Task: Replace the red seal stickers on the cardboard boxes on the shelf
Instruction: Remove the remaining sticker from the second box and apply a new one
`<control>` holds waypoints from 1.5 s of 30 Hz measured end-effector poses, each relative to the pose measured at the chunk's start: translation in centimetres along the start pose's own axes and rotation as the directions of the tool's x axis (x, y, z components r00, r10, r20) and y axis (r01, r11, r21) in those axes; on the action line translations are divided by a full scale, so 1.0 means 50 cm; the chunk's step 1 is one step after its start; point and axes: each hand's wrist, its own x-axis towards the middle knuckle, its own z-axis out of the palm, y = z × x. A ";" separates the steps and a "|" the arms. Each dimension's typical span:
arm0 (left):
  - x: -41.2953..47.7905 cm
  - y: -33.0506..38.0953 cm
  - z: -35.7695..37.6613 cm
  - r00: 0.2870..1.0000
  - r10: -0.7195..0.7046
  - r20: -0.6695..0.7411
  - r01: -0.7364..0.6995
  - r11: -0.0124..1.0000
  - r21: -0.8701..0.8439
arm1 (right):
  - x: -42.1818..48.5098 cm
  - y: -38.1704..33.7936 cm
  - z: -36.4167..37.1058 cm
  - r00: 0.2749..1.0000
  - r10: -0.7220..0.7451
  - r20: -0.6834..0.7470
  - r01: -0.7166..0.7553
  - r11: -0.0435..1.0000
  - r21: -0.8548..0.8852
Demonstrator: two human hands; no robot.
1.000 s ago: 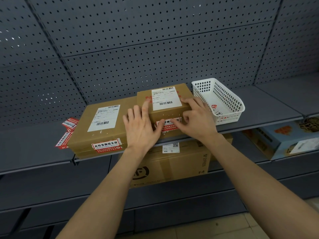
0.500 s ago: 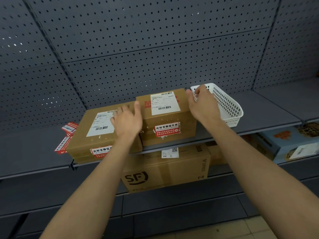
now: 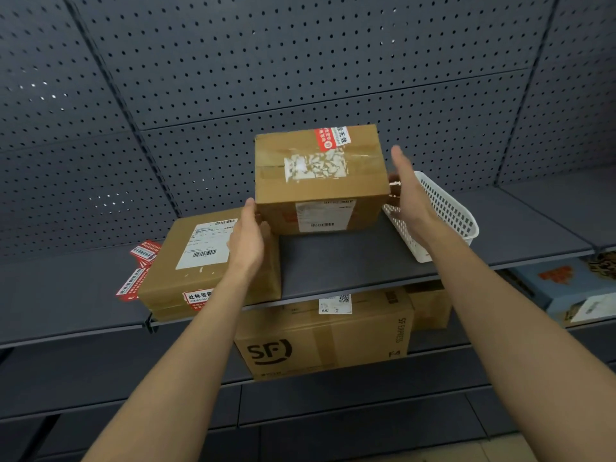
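The SF carton (image 3: 316,348) sits on the lower shelf. Above it, the small cardboard box (image 3: 320,181), which half a second ago stood flat on the shelf (image 3: 350,261) with its label up, is now tipped back, with its taped underside facing the camera. Its red seal sticker (image 3: 328,138) is at the top edge.

The left hand (image 3: 246,243) has left the flat box (image 3: 173,281) and presses the small box's lower left corner, thumb straight. The right hand (image 3: 408,195) has come off the white basket (image 3: 450,211) and lies flat on the box's right side. Neither grip is curled; the box is held between the palms.

Loose red stickers (image 3: 133,285) lie left of the flat box.
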 end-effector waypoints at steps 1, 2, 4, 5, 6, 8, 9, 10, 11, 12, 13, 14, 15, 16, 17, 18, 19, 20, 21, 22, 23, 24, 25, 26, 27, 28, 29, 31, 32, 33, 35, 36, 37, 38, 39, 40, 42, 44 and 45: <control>0.003 0.001 -0.002 0.999 -0.042 0.015 0.042 0.999 -0.011 | 0.001 0.009 -0.001 1.000 0.004 0.026 -0.004 1.000 -0.007; 0.017 -0.009 -0.005 0.998 -0.066 0.015 0.066 0.998 0.015 | 0.001 0.021 -0.002 0.999 0.022 0.029 -0.021 1.000 -0.017; 0.033 -0.027 -0.007 0.997 -0.080 -0.021 0.082 0.990 0.116 | 0.004 0.043 -0.002 0.998 0.062 0.001 -0.062 0.997 -0.040; 0.030 -0.026 -0.009 0.997 -0.076 -0.030 0.079 0.986 0.144 | 0.005 0.054 -0.002 0.998 0.066 -0.007 -0.066 0.997 -0.049; 0.018 -0.018 -0.010 0.998 -0.056 -0.032 0.060 0.986 0.157 | 0.009 0.065 -0.003 0.998 0.065 -0.004 -0.065 0.997 -0.050; -0.005 -0.008 -0.012 0.999 0.038 -0.023 -0.034 0.988 0.150 | 0.006 0.076 -0.003 0.998 0.065 0.008 -0.064 0.996 -0.063; -0.008 -0.009 -0.012 0.995 0.097 0.002 -0.096 0.986 0.135 | 0.002 0.078 -0.002 0.998 0.055 0.009 -0.054 0.995 -0.081; -0.008 -0.010 -0.012 0.990 0.139 0.034 -0.142 0.982 0.127 | -0.002 0.078 -0.003 0.999 0.041 0.014 -0.039 0.996 -0.086; -0.006 -0.012 -0.015 0.984 0.168 0.056 -0.173 0.977 0.122 | -0.008 0.076 -0.002 0.999 0.024 0.022 -0.023 0.997 -0.079; -0.003 -0.017 -0.017 0.983 0.174 0.058 -0.180 0.976 0.121 | -0.013 0.074 -0.002 1.000 0.012 0.025 -0.010 0.998 -0.054; -0.004 -0.018 -0.018 0.985 0.166 0.041 -0.170 0.977 0.129 | -0.014 0.076 -0.004 1.000 0.005 0.021 -0.004 0.999 -0.042; -0.005 -0.021 -0.017 0.989 0.150 0.000 -0.149 0.978 0.144 | -0.016 0.076 -0.004 1.000 0.002 0.015 -0.002 1.000 -0.027; -0.006 -0.026 -0.016 0.991 0.130 -0.036 -0.122 0.977 0.172 | -0.017 0.076 -0.003 1.000 0.008 0.005 -0.008 1.000 -0.029; -0.008 -0.030 -0.014 0.993 0.100 -0.059 -0.086 0.974 0.210 | -0.019 0.081 -0.004 1.000 0.025 0.001 -0.025 0.999 -0.041; -0.011 -0.030 -0.012 0.994 0.079 -0.081 -0.056 0.964 0.260 | -0.021 0.086 -0.003 0.999 0.039 0.004 -0.039 0.998 -0.057; -0.011 -0.030 -0.011 0.991 0.092 -0.095 -0.057 0.944 0.325 | -0.024 0.092 -0.002 0.998 0.060 -0.003 -0.060 0.996 -0.069; -0.011 -0.032 -0.008 0.987 0.128 -0.092 -0.084 0.921 0.380 | -0.028 0.095 -0.001 0.997 0.073 -0.013 -0.074 0.994 -0.080; -0.013 -0.033 -0.003 0.980 0.179 -0.092 -0.122 0.893 0.433 | -0.030 0.099 0.000 0.996 0.085 -0.034 -0.088 0.992 -0.090; -0.014 -0.033 0.000 0.971 0.223 -0.086 -0.156 0.863 0.480 | -0.032 0.101 0.001 0.994 0.096 -0.050 -0.100 0.991 -0.093; -0.015 -0.034 0.004 0.963 0.256 -0.082 -0.179 0.837 0.518 | -0.034 0.101 0.000 0.991 0.110 -0.069 -0.116 0.989 -0.088; -0.019 -0.032 0.006 0.957 0.276 -0.085 -0.188 0.818 0.544 | -0.033 0.102 -0.001 0.991 0.110 -0.077 -0.117 0.989 -0.086; -0.022 -0.031 0.008 0.952 0.292 -0.092 -0.194 0.809 0.555 | -0.032 0.102 -0.001 0.991 0.103 -0.084 -0.111 0.989 -0.094; -0.021 -0.033 0.010 0.944 0.314 -0.098 -0.213 0.809 0.548 | -0.029 0.102 -0.002 0.992 0.084 -0.092 -0.096 0.987 -0.127; -0.024 -0.030 0.010 0.938 0.334 -0.091 -0.239 0.814 0.530 | -0.027 0.104 -0.004 0.993 0.060 -0.098 -0.075 0.984 -0.159; -0.025 -0.028 0.012 0.931 0.359 -0.068 -0.277 0.815 0.509 | -0.029 0.103 -0.004 0.995 0.034 -0.093 -0.052 0.979 -0.195; -0.028 -0.025 0.014 0.922 0.386 -0.033 -0.318 0.802 0.505 | -0.027 0.104 -0.005 0.996 0.022 -0.085 -0.039 0.976 -0.214; -0.030 -0.023 0.016 0.907 0.421 0.008 -0.364 0.773 0.519 | -0.030 0.099 -0.001 0.998 0.002 -0.068 -0.018 0.973 -0.232; -0.036 -0.015 0.025 0.870 0.486 0.079 -0.443 0.701 0.559 | -0.026 0.098 0.004 0.999 -0.030 -0.043 0.018 0.966 -0.257; -0.039 -0.011 0.029 0.854 0.508 0.115 -0.477 0.675 0.563 | -0.025 0.098 0.009 0.999 -0.037 -0.027 0.028 0.961 -0.276; -0.040 -0.006 0.034 0.838 0.523 0.157 -0.511 0.648 0.565 | -0.024 0.098 0.014 0.999 -0.051 -0.010 0.045 0.951 -0.305; -0.042 0.000 0.045 0.807 0.521 0.278 -0.575 0.588 0.568 | -0.018 0.104 0.024 0.998 -0.065 0.016 0.066 0.922 -0.381; -0.042 0.000 0.050 0.798 0.500 0.337 -0.594 0.557 0.581 | -0.015 0.109 0.027 0.998 -0.067 0.021 0.069 0.912 -0.404; -0.042 -0.001 0.054 0.792 0.479 0.380 -0.605 0.526 0.598 | -0.013 0.112 0.028 0.998 -0.061 0.022 0.065 0.911 -0.407; -0.041 -0.002 0.057 0.791 0.465 0.397 -0.605 0.502 0.618 | -0.010 0.115 0.029 0.998 -0.053 0.021 0.056 0.912 -0.407; -0.040 -0.003 0.059 0.797 0.459 0.392 -0.596 0.489 0.637 | -0.009 0.118 0.029 0.999 -0.048 0.021 0.052 0.910 -0.411; -0.039 -0.002 0.061 0.807 0.452 0.380 -0.579 0.483 0.656 | -0.007 0.120 0.029 0.999 -0.048 0.021 0.052 0.909 -0.414; -0.043 0.004 0.066 0.822 0.429 0.376 -0.557 0.465 0.688 | -0.007 0.126 0.030 0.998 -0.062 0.014 0.062 0.910 -0.410; -0.048 0.009 0.071 0.829 0.404 0.387 -0.548 0.446 0.708 | -0.009 0.131 0.033 0.998 -0.068 -0.007 0.061 0.926 -0.373; -0.050 0.010 0.072 0.834 0.393 0.387 -0.542 0.449 0.711 | -0.010 0.135 0.035 0.997 -0.071 -0.016 0.061 0.934 -0.353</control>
